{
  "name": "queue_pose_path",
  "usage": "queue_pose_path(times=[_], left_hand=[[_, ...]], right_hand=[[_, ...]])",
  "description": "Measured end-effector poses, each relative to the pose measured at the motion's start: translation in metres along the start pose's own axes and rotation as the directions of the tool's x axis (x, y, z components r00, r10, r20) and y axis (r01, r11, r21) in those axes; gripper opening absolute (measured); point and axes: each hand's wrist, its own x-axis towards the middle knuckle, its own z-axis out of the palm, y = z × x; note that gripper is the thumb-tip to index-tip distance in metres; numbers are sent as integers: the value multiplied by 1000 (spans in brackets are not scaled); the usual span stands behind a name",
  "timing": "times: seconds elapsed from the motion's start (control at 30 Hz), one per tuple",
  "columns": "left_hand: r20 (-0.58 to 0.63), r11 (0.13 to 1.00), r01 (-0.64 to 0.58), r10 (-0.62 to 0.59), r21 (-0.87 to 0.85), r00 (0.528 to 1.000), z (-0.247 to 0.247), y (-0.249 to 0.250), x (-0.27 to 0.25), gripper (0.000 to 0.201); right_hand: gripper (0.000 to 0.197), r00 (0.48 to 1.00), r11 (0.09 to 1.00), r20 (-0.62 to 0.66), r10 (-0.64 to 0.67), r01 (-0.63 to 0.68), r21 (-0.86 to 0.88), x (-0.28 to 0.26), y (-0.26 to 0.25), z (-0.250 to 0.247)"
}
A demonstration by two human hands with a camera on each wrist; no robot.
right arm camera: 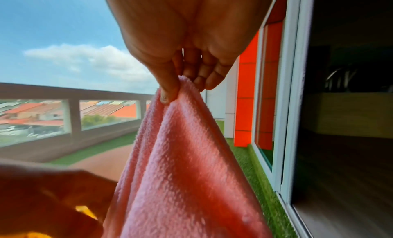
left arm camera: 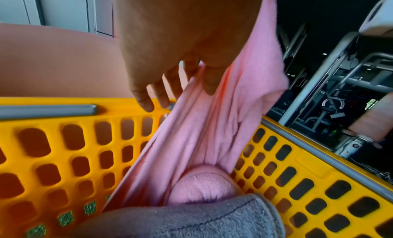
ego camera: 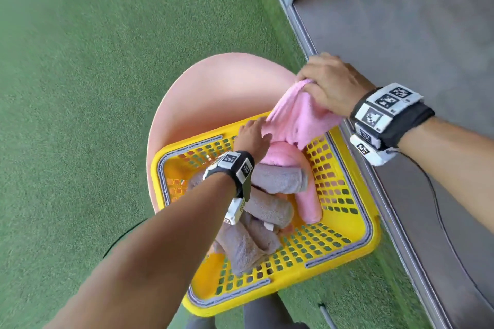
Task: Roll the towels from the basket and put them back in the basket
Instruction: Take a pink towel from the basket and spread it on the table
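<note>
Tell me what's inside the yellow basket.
Inside the yellow basket: rolled grey towels, a rolled pink towel, and the lower end of the unrolled pink towel. Anything beneath them is covered.

No legible text; wristbands (ego camera: pixel 385 104) show only blk/wht coded markers.

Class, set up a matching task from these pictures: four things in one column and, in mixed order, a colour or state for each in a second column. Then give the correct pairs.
Column one:
1. basket
2. unrolled towel
3. right hand
4. round table

Column two:
A. pale pink, under the basket
B. pinching a towel corner
C. yellow, with rolled grey and pink towels inside
D. pink, hanging loose above the basket

Pairs: 1-C, 2-D, 3-B, 4-A
</note>
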Motion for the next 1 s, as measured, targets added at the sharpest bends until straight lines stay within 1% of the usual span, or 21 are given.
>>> queue_pose_path(times=[0.07, 0.13, 0.2, 0.27, 0.37, 0.4, 0.43, 0.5, 0.57, 0.6, 0.63, 0.67, 0.7, 0.73, 0.77, 0.8, 0.83, 0.87, 0.9, 0.93, 1.0], left_hand=[[-5, 1000, -18, 18, 8, 1000, -11, 8, 3, 31], [-13, 999, -43, 43, -5, 999, -26, 18, -1, 23], [-63, 993, -91, 86, -71, 994, -46, 29, -12, 19], [-98, 967, -163, 146, -194, 984, -71, 45, -28, 16], [-52, 891, -320, 321, -323, 946, -115, 81, -55, 18], [-17, 862, -359, 378, -357, 926, -131, 96, -67, 27], [18, 838, -412, 448, -359, 894, -145, 113, -79, 28], [79, 778, -562, 602, -280, 794, -169, 148, -107, 6], [109, 694, -681, 715, -235, 691, -183, 181, -134, 8], [112, 654, -722, 753, -225, 648, -188, 197, -148, 8], [109, 615, -760, 787, -212, 607, -189, 212, -160, 19], [103, 579, -789, 814, -206, 571, -189, 227, -173, 34], [96, 541, -813, 840, -214, 534, -187, 242, -187, 44], [102, 515, -819, 856, -253, 507, -185, 259, -202, 47], [107, 491, -816, 869, -305, 483, -182, 276, -216, 43], [106, 480, -807, 874, -344, 475, -178, 295, -231, 35], [100, 463, -804, 882, -373, 461, -176, 315, -249, 27], [90, 444, -809, 891, -386, 446, -173, 336, -266, 23], [76, 404, -825, 909, -394, 409, -170, 358, -285, 21], [77, 354, -842, 932, -408, 355, -167, 378, -308, 19], [71, 240, -845, 969, -477, 236, -160, 415, -355, 23]], right_hand=[[28, 996, 999, -76, 48, -46, 25, -6, -14, -27], [20, 970, 989, -192, 145, -141, 39, -11, -26, -54], [15, 908, 965, -329, 260, -249, 78, -20, -34, -85], [16, 832, 933, -423, 359, -332, 137, -39, -39, -116], [18, 718, 882, -515, 467, -416, 221, -86, -51, -154], [18, 684, 863, -529, 502, -435, 257, -105, -57, -163], [16, 649, 843, -541, 535, -455, 288, -124, -67, -170], [11, 568, 800, -571, 593, -492, 343, -162, -89, -184], [19, 463, 764, -622, 631, -509, 397, -203, -114, -197], [23, 404, 748, -651, 642, -517, 416, -225, -126, -205], [24, 350, 728, -671, 654, -535, 430, -247, -137, -213], [22, 303, 705, -683, 664, -557, 438, -269, -148, -221], [21, 260, 681, -692, 674, -583, 443, -292, -159, -230], [21, 221, 662, -702, 677, -599, 451, -314, -169, -239], [22, 185, 651, -712, 677, -602, 463, -337, -181, -246], [23, 155, 648, -724, 672, -597, 474, -357, -193, -253], [25, 135, 650, -734, 666, -588, 481, -377, -207, -259], [26, 129, 655, -738, 662, -576, 488, -393, -221, -261], [27, 132, 662, -734, 667, -558, 501, -409, -234, -263], [30, 146, 661, -714, 685, -538, 524, -423, -244, -263], [42, 202, 626, -621, 758, -496, 602, -447, -265, -259]])
